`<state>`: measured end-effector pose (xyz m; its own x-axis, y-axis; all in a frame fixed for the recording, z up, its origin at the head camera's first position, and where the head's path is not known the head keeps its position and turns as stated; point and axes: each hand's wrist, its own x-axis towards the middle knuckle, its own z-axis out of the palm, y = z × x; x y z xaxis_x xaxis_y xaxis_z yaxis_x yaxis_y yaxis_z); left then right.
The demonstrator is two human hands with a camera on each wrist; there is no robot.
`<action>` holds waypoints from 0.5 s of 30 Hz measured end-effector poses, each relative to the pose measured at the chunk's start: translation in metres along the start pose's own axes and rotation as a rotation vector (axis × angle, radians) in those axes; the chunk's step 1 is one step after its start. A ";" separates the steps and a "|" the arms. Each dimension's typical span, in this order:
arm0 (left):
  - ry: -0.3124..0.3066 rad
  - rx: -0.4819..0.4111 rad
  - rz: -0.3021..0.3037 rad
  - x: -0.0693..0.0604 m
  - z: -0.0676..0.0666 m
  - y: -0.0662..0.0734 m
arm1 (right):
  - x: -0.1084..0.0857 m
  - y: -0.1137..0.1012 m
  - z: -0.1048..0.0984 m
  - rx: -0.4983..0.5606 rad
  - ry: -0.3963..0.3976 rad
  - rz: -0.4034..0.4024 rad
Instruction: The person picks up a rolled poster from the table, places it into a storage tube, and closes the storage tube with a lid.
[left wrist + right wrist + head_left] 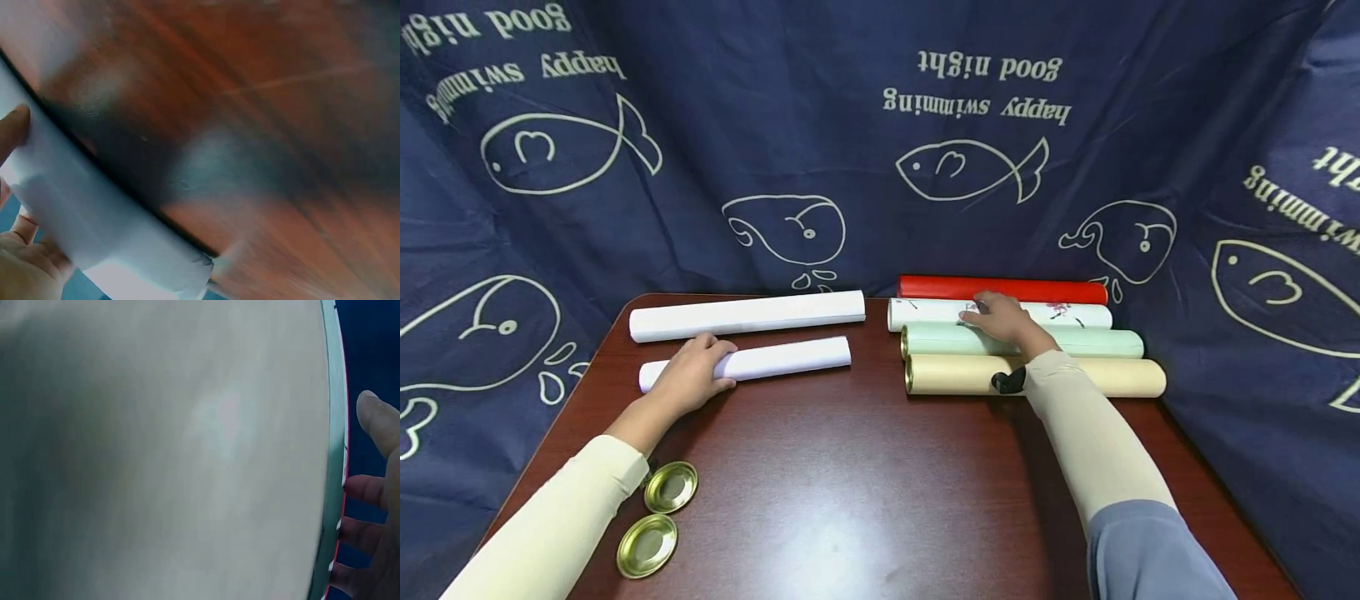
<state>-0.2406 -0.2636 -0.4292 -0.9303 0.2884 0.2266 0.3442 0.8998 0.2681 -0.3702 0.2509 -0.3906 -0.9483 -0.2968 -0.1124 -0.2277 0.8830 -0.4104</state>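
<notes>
On the left of the table, my left hand [688, 375] grips the nearer white paper roll [790, 358] close to its left end. In the left wrist view, the thumb lies on one side of this roll and the other fingers on the far side. My right hand [1003, 317] is over the white tube with a flower print [1086, 315], its fingers spread and pointing at it. Whether the fingertips touch that tube I cannot tell. The right forearm crosses above the pale green tube [1108, 340] and the beige tube [955, 375]. The beige tube fills most of the right wrist view.
Behind the gripped roll lies a second white roll [775, 315]. A red tube [1060, 291] is rearmost in the right-hand row. Two gold round lids [672, 487] lie beside the left sleeve. Dark blue printed cloth [850, 125] hangs around the table [850, 467].
</notes>
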 end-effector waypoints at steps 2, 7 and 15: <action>-0.008 -0.023 -0.018 -0.004 -0.001 0.001 | 0.002 -0.005 0.003 -0.001 -0.010 -0.003; -0.027 -0.039 -0.028 -0.011 -0.002 -0.001 | 0.013 -0.020 0.010 -0.015 -0.046 -0.017; -0.072 -0.074 -0.055 -0.021 -0.006 -0.005 | 0.027 -0.045 0.021 -0.068 -0.066 -0.022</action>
<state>-0.2221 -0.2765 -0.4294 -0.9539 0.2643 0.1421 0.2981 0.8890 0.3476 -0.3810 0.1958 -0.3939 -0.9268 -0.3380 -0.1639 -0.2652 0.8977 -0.3518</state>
